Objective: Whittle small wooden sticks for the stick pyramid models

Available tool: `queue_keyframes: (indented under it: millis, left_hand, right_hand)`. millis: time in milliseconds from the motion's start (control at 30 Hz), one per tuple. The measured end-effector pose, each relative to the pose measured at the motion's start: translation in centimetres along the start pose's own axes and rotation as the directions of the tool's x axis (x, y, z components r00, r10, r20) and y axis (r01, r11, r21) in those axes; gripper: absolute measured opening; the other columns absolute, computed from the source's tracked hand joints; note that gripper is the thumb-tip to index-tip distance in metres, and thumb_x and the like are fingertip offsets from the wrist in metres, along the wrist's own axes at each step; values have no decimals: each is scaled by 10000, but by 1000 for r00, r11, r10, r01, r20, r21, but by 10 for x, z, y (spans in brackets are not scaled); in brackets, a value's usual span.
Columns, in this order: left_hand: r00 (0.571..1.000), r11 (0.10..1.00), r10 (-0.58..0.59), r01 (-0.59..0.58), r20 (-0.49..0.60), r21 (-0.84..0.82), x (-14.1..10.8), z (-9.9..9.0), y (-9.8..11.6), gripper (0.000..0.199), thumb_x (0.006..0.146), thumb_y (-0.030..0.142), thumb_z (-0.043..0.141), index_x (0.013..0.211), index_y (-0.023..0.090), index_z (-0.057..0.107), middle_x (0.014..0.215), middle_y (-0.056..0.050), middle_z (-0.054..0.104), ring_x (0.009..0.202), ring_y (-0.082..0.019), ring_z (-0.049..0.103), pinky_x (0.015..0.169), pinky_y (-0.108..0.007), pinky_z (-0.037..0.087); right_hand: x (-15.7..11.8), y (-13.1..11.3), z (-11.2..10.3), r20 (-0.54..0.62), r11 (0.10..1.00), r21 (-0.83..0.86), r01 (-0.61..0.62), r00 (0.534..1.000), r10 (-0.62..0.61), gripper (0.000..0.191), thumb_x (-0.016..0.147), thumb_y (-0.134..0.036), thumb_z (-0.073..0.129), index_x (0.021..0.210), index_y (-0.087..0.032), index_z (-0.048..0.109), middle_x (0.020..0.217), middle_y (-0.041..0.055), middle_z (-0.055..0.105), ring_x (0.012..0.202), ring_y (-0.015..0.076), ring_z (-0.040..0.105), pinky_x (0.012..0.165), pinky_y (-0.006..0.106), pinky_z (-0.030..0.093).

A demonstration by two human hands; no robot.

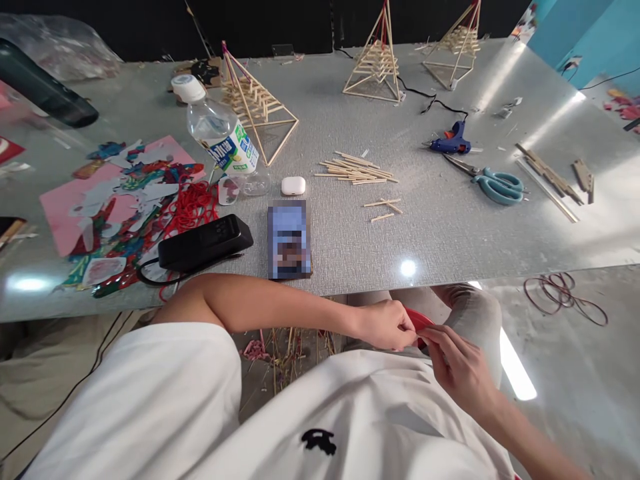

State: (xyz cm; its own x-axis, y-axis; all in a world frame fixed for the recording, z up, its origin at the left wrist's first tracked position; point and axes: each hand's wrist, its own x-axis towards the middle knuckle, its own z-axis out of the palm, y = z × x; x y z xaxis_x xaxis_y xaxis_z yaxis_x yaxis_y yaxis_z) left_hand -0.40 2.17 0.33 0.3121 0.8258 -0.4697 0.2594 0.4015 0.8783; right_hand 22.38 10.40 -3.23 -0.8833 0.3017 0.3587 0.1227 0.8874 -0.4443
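Bottle point(227, 137) capped, hands point(387, 325) together

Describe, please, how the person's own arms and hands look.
The left hand and right hand are bare, with no gloves or bracelets visible. The left forearm and right forearm are uncovered. The white T-shirt has a short left sleeve and a black marking on its front.

Black panels point(270, 27) and a blue wall point(583, 33) border the grey table point(340, 247).
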Motion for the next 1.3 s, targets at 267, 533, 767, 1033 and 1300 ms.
queue_keyframes:
  millis: [267,533,767,1033,1300]
  left_hand:
    - [993,994,108,-107,-46,23,-4,4,3,383,844,226,585,554,205,337,574,48,289,544,-89,278,525,-304,210]
    - [997,998,16,-11,-80,63,-4,6,6,154,848,241,660,768,161,764,589,45,552,551,-90,404,540,-262,287]
    - [993,999,42,-38,-106,39,-3,2,5,251,938,325,659,782,152,753,572,45,537,544,-90,426,554,-248,306]
    - [998,1000,-19,21,-68,22,-2,-1,4,208,942,310,650,833,169,757,638,33,684,503,-81,475,526,-232,347]
    - [998,999,12,-10,-55,30,-1,-1,0,332,942,297,619,650,157,693,680,-15,735,507,-85,443,516,-244,330]
  right_hand:
    - [10,4,3,69,902,285,-323,946,317,175,1090,-302,492,1016,-242,638,857,57,733,689,172,684,618,277,564]
    - [12,58,32,300,464,604,-648,724,621,466,1068,-601,433,748,-266,380,588,-62,392,483,113,374,436,249,372]
    - [9,64,21,223,679,424,-599,796,563,473,1024,-631,583,1242,-221,674,1042,107,789,894,234,756,728,338,632]
    - [16,25,-10,163,858,457,-233,971,177,171,1033,-288,673,976,-242,827,1037,92,801,921,219,776,777,312,654]
    - [18,19,-11,-27,966,254,51,999,-46,280,970,-89,696,1155,-288,763,1006,43,810,862,211,749,736,356,629]
